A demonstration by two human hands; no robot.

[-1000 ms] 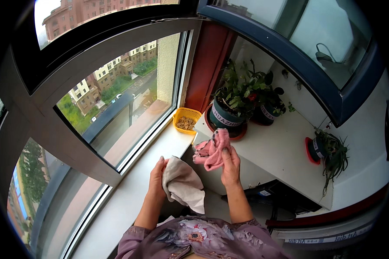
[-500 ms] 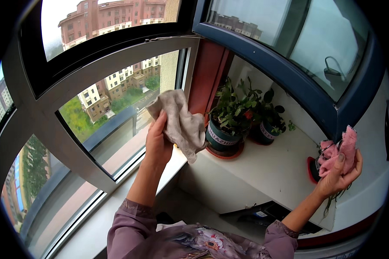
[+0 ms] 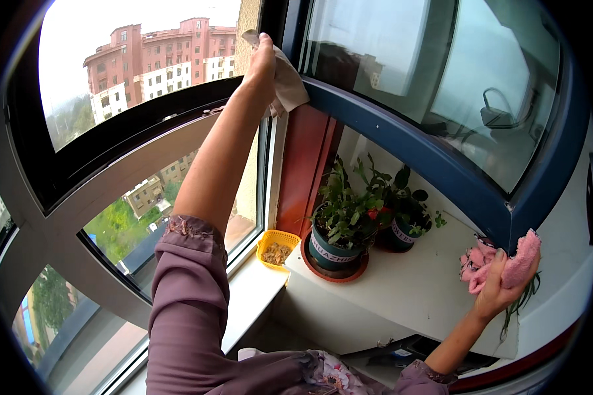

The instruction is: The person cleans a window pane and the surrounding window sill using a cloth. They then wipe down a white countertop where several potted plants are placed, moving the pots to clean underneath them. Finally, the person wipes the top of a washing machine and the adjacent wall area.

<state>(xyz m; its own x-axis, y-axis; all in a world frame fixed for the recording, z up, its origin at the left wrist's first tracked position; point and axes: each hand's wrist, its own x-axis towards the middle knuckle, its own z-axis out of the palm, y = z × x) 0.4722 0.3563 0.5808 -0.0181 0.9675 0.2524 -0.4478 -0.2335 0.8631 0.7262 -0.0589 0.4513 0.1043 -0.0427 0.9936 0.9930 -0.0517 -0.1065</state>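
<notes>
My left hand [image 3: 262,66] is raised to the hinge side of the window, gripping a beige-grey cloth [image 3: 287,85]. The cloth hangs against the dark frame corner, where the open window sash [image 3: 402,138] meets the fixed window frame [image 3: 145,108]. At the right, my right hand [image 3: 497,289] is closed round a pink fluffy cloth [image 3: 522,262], just at the lower corner of the blue sash. Whether that cloth presses on the sash I cannot tell. Part of the left hand's fingers is hidden behind the hand itself.
Two potted plants in green pots [image 3: 333,247] stand on the white ledge [image 3: 415,283], below the sash. A yellow basket [image 3: 277,249] with dry bits sits on the sill beside them. Green leaves [image 3: 522,301] hang under the pink cloth. Outside are red and white buildings [image 3: 158,59].
My left hand has carried the beige-grey cloth up and away to the frame corner by the sash. My right hand has shifted slightly down with the pink cloth. The yellow basket has come into full view.
</notes>
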